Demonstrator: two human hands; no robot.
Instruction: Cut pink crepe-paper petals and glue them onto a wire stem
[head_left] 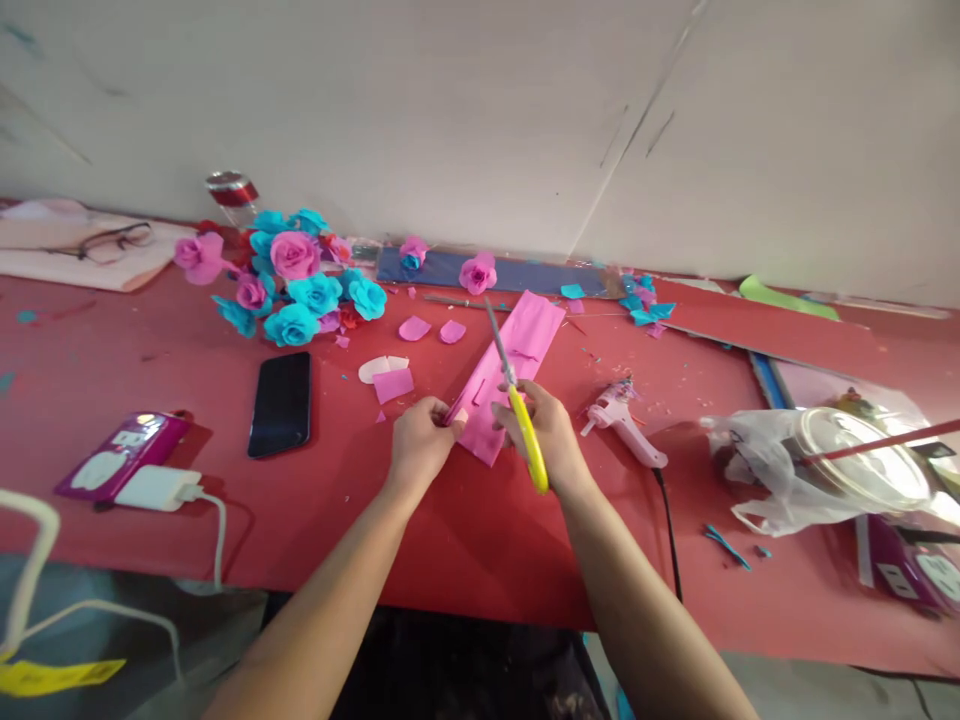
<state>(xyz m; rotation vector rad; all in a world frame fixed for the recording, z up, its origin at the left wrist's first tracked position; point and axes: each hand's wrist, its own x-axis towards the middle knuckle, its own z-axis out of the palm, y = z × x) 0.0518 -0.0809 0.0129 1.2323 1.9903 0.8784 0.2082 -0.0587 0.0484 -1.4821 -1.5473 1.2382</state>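
A folded strip of pink crepe paper (534, 325) lies slantwise on the red table in the middle of the head view. My left hand (421, 442) pinches its near left edge, thumb on top. My right hand (556, 430) is closed around a pair of scissors with yellow handles (531, 440). Their blades point away from me over the strip and look closed. To the left of the strip lie two pink paper petals (414, 328), a pale oval template (373, 370) and a small pink paper square (393, 384).
Pink and blue paper flowers (294, 256) stand back left, near a black phone (280, 405) and a purple power strip (127, 455). A pink glue gun (624, 425) rests right of my hand. Further right are a plastic bag (780, 465) and a tin (862, 455).
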